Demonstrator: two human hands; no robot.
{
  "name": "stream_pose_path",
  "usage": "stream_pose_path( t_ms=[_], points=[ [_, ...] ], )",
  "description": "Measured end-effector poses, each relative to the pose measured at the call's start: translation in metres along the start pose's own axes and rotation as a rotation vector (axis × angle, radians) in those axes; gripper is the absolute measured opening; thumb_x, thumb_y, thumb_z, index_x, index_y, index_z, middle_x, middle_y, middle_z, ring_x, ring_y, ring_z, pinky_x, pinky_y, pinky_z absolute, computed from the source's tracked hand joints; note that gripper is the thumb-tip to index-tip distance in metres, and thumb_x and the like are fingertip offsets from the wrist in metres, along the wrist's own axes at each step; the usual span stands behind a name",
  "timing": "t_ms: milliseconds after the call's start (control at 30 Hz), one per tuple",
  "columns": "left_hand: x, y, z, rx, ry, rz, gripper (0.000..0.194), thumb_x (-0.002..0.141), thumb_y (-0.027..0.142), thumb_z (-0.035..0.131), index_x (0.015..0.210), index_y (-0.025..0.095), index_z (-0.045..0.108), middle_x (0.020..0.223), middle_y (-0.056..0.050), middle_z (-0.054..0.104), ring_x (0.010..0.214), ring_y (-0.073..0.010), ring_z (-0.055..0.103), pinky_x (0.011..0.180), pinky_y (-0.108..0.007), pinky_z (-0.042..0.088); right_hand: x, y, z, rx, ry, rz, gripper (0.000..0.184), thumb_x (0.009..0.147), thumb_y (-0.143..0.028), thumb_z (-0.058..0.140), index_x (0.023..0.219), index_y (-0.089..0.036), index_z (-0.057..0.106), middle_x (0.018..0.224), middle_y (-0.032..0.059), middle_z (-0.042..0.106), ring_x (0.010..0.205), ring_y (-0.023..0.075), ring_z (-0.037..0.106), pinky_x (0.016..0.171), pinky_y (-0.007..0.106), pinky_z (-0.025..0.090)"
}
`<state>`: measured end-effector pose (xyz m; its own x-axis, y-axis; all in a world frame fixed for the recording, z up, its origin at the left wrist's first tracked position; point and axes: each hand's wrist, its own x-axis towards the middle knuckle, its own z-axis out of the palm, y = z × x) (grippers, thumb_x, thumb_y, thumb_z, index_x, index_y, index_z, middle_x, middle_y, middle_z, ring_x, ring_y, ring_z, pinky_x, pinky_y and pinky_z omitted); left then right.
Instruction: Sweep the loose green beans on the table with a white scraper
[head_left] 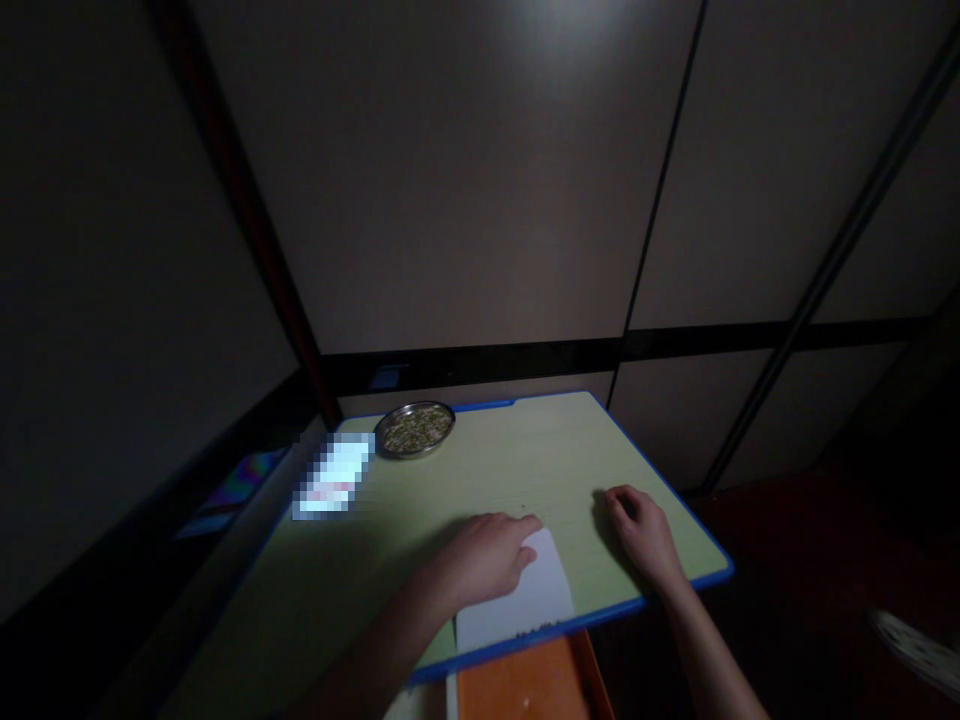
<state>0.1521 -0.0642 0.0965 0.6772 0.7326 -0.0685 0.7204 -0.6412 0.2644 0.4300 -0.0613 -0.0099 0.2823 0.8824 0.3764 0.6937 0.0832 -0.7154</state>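
A white sheet of paper point(544, 590) lies at the near edge of the small table. My left hand point(491, 560) rests over its left part, index finger stretched along the far end and thumb apart from it; the other fingers are hidden. Small dark bits point(536, 632) line the paper's near edge. To the right, apart from the paper, my right hand point(641, 530) is at the tabletop with its fingers curled in toward the thumb. Whatever its fingertips hold, if anything, is too small to see. A round metal plate point(452, 420) at the back left carries many small greenish-white pieces.
The pale green table point(555, 450) has a blue rim. At its left side glows a blurred-out screen point(337, 475). Below the near edge sits an orange container point(525, 685). Cabinet panels point(465, 200) stand right behind the table.
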Motion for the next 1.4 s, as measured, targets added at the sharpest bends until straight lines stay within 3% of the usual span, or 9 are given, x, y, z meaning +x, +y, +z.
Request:
stream_pose_path(
  t_ms=[267, 667, 833, 1000, 1167, 1400],
  points=[
    [-0.007, 0.004, 0.002, -0.019, 0.034, 0.013, 0.038, 0.092, 0.031, 0.043, 0.124, 0.029, 0.062, 0.107, -0.008, 0.073, 0.1, -0.0269, 0.066, 0.083, -0.037, 0.048, 0.0, 0.0, 0.001, 0.0, 0.005, -0.003, 0.038, 0.087, -0.048, 0.047, 0.084, -0.018, 0.071, 0.088, 0.0111, 0.073, 0.085, 0.0248, 0.065, 0.077, 0.033, 0.047],
    [-0.019, 0.013, -0.005, -0.05, 0.044, -0.007, 0.037, 0.094, 0.031, 0.041, 0.125, 0.029, 0.062, 0.109, -0.006, 0.072, 0.102, -0.0244, 0.064, 0.09, -0.038, 0.046, 0.001, 0.0, 0.001, -0.013, -0.009, 0.001, 0.036, 0.087, -0.046, 0.046, 0.086, -0.019, 0.07, 0.088, 0.0098, 0.073, 0.085, 0.024, 0.064, 0.077, 0.033, 0.046],
    [-0.017, -0.006, -0.02, -0.032, 0.131, -0.04, 0.04, 0.095, 0.034, 0.039, 0.128, 0.027, 0.059, 0.12, -0.007, 0.07, 0.111, -0.0236, 0.063, 0.096, -0.036, 0.044, 0.001, 0.001, 0.003, 0.002, -0.004, -0.001, 0.035, 0.087, -0.046, 0.046, 0.085, -0.019, 0.069, 0.087, 0.0093, 0.073, 0.084, 0.0238, 0.064, 0.075, 0.032, 0.046],
    [-0.018, -0.038, -0.031, -0.003, 0.177, -0.18, 0.04, 0.095, 0.035, 0.037, 0.129, 0.025, 0.056, 0.12, -0.009, 0.069, 0.112, -0.0235, 0.062, 0.097, -0.034, 0.042, 0.001, 0.002, 0.003, 0.0, -0.01, 0.012, 0.036, 0.087, -0.046, 0.047, 0.086, -0.019, 0.071, 0.087, 0.0095, 0.073, 0.084, 0.0243, 0.064, 0.075, 0.033, 0.047],
    [-0.02, -0.065, -0.03, -0.024, 0.209, -0.38, 0.033, 0.094, 0.028, 0.037, 0.122, 0.019, 0.053, 0.113, -0.013, 0.069, 0.11, -0.0234, 0.063, 0.092, -0.033, 0.043, 0.001, 0.001, 0.004, 0.006, -0.01, 0.016, 0.035, 0.087, -0.045, 0.047, 0.085, -0.019, 0.07, 0.088, 0.0096, 0.073, 0.085, 0.0245, 0.064, 0.077, 0.033, 0.046],
    [-0.016, -0.07, -0.024, -0.128, 0.228, -0.518, 0.014, 0.095, 0.022, 0.034, 0.103, 0.021, 0.046, 0.102, -0.011, 0.07, 0.099, -0.0193, 0.066, 0.083, -0.028, 0.043, 0.001, 0.004, 0.006, 0.01, 0.009, -0.019, 0.032, 0.086, -0.044, 0.048, 0.082, -0.02, 0.07, 0.086, 0.0084, 0.073, 0.084, 0.0241, 0.065, 0.078, 0.032, 0.047]
  ],
)
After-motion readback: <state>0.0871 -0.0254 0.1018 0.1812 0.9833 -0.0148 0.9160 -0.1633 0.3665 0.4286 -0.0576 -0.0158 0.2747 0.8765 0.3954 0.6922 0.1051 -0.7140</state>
